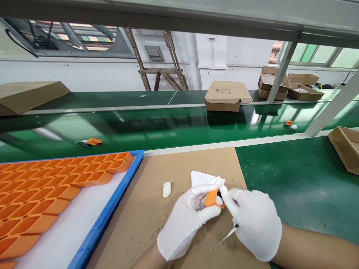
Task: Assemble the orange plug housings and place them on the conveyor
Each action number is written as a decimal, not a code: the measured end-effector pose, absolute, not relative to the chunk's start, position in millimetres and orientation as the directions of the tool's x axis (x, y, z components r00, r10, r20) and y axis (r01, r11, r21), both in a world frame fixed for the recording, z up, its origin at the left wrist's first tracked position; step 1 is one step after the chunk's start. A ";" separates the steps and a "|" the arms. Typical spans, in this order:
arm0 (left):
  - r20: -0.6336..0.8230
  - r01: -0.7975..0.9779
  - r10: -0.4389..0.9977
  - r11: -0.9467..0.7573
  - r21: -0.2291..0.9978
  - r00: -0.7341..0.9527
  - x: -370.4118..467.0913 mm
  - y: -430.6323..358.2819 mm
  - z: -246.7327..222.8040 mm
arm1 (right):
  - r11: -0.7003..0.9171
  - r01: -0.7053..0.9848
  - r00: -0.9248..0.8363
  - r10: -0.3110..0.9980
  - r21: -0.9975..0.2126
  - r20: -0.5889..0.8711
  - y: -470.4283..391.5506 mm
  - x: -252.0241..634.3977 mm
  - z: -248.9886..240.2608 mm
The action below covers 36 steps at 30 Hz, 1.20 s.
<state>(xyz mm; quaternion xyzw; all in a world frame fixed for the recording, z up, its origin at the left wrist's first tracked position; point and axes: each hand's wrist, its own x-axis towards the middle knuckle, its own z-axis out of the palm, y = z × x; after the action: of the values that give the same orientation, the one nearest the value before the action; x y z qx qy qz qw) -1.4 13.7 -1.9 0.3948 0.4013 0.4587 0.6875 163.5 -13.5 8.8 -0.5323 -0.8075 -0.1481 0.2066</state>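
My left hand [187, 218], in a white glove, has its fingers and thumb wrapped round a small orange part [211, 198] that holds something black and white. My right hand [254, 220], also gloved, touches the black bit at the part's right side with a fingertip. Its other fingers are curled round a thin pointed tool [229, 234], whose tip sticks out down and left. Behind the hands a folded white paper [202, 178] lies on the cardboard sheet [157, 168]. A small white piece [166, 189] rests left of them.
To the left, a blue-rimmed tray [112, 201] holds rows of orange loops [50, 192]. Small orange pieces [94, 141] lie on the green belt [157, 127] beyond. Cardboard boxes [224, 97] stand farther back. An open box [346, 147] is at right, near a slanted metal post [331, 104].
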 end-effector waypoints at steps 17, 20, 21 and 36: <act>-0.114 -0.324 0.953 0.206 0.923 0.280 -4.5 9.9 -3.8 | 0.405 0.914 -0.276 0.646 -0.012 0.711 -15.7 164.4 21.7; -0.140 -0.332 0.941 0.245 0.911 0.310 -1.9 9.4 -4.2 | 0.396 0.918 -0.292 0.654 0.013 0.697 -16.3 165.0 19.8; -0.151 -0.343 0.935 0.263 0.902 0.320 -0.8 9.4 -4.8 | 0.392 0.920 -0.295 0.666 0.015 0.685 -16.4 165.2 19.0; -0.098 -0.407 0.933 0.244 0.880 0.347 2.1 7.9 -6.5 | 0.492 0.870 -0.402 0.667 0.033 0.627 -14.7 169.2 17.9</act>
<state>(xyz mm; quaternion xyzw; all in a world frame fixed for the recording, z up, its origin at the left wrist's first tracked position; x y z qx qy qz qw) 2.1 7.9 -6.5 0.3994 0.3289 0.4674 0.7168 169.2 -14.7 17.9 -0.4702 -0.8173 -0.1812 0.2794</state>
